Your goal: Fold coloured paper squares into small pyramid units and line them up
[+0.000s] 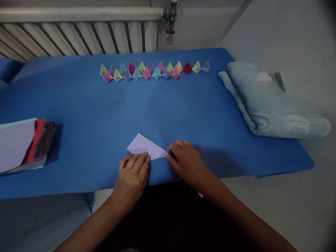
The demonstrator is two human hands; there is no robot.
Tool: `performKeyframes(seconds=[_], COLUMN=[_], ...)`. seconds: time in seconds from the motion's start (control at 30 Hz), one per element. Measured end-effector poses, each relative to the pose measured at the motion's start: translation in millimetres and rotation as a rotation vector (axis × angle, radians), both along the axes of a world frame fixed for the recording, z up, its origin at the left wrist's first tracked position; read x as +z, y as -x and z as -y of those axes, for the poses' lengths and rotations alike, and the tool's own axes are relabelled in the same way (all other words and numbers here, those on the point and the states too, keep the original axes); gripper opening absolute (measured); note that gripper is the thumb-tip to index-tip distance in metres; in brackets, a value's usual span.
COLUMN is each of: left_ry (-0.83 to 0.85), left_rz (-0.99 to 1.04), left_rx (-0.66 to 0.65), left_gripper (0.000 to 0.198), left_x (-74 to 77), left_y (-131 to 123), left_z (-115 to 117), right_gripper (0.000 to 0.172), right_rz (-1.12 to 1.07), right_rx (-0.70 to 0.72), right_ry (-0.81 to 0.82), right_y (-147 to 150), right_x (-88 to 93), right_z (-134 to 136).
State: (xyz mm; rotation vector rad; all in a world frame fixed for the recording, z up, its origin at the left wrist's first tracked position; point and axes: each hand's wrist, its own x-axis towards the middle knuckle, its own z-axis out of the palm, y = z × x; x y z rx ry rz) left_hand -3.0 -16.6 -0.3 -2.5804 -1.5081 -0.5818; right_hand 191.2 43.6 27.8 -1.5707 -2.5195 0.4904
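Note:
A lilac sheet of paper (145, 145), folded into a kite shape, lies on the blue-covered table near its front edge. Its narrow point is on the right, its broad end on the left. My left hand (133, 175) rests with fingers laid flat on the paper's lower edge, pressing it down. At the narrow tip, my right hand (186, 161) has its thumb and forefinger pinched on the paper. The curled fingers of that hand partly hide the tip.
Small folded paper pieces (147, 72) in several colours stand in two rows at the back. A stack of coloured paper (17, 143) lies at the left. On the right is a folded light-blue blanket (265, 101). A radiator (86, 36) stands behind the blue table cover (86, 101).

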Motion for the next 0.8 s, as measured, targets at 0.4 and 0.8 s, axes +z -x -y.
performKeyframes(seconds=[0.4, 0.8], left_ry=[0.025, 0.008], left_rz=[0.085, 0.07], left_rx=[0.046, 0.059], left_gripper=[0.024, 0.014], left_x=[0.1, 1.5], left_y=[-3, -8], left_z=[-2, -13], right_gripper=[0.016, 0.011], right_rz=[-0.242, -0.794], right_rx=[-0.132, -0.304], right_ry=[0.259, 0.732], right_y=[3, 1], right_x=[5.5, 5.7], right_z=[1, -14])
